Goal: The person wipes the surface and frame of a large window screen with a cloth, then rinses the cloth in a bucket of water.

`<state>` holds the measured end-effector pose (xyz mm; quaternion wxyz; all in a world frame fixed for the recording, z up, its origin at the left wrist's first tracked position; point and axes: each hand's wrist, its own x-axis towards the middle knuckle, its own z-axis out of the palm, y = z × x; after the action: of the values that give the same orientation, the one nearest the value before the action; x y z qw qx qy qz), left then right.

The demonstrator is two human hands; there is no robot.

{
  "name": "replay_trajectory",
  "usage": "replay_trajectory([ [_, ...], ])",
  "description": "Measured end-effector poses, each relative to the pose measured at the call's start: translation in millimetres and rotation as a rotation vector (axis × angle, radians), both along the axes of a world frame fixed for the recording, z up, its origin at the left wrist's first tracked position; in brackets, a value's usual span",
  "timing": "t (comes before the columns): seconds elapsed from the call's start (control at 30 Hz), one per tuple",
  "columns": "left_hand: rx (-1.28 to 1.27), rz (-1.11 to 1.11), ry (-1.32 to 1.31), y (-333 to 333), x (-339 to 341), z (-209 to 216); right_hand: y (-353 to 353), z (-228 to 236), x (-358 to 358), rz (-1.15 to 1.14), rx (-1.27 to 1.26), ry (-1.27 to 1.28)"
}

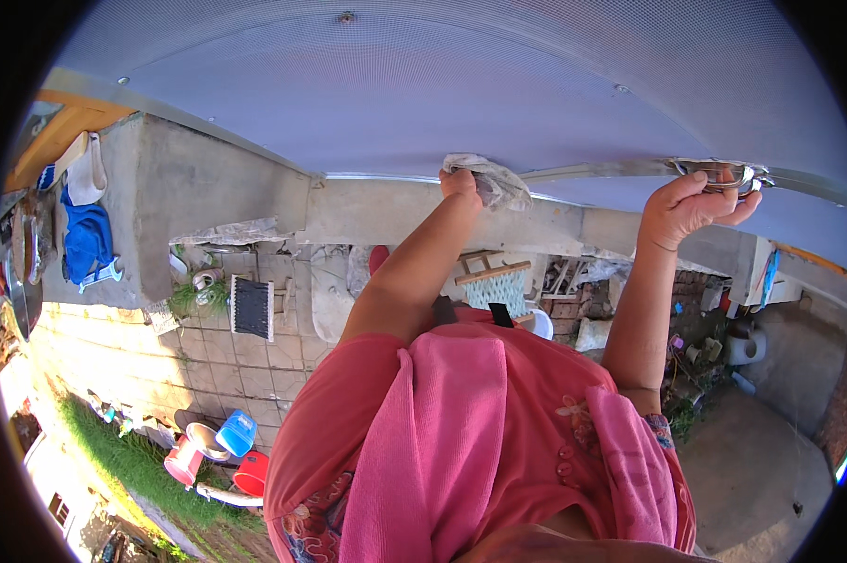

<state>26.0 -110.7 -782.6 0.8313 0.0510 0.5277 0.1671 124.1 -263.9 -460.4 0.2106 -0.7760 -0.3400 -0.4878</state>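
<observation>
Ahead of me, a large blue-grey mesh panel (414,108) with a metal frame strip fills the top of the view. At the strip, my left hand (461,185) is closed round a crumpled grey cloth (506,188), which bunches against the panel's edge. Farther right, my right hand (691,208) has its fingers curled round a shiny metal handle (748,176) on the frame. Part of the handle is hidden behind the fingers. Pink fabric (451,403) hangs over my red top.
A concrete ledge (212,183) runs below the panel, with a blue cloth (87,235) at its left. A small black-topped stool (251,308) stands on the paving. Red and blue buckets (237,432) lie lower left; a pale jug (745,345) sits at right.
</observation>
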Motion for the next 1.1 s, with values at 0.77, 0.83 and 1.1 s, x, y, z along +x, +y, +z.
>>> replay_trajectory([
  [0.77, -0.331, -0.096, -0.342, 4.7, 3.5, -24.8, 8.3, -2.0, -2.4, 0.083, 0.084, 0.059],
  [0.83, -0.328, -0.133, -0.355, 24.4, -2.3, -37.9, 8.7, -1.3, -1.5, 0.103, 0.102, 0.064],
  [1.1, 0.003, 0.182, -0.023, 178.4, -91.9, -153.0, 7.8, -3.1, -0.2, 0.107, 0.106, 0.083],
])
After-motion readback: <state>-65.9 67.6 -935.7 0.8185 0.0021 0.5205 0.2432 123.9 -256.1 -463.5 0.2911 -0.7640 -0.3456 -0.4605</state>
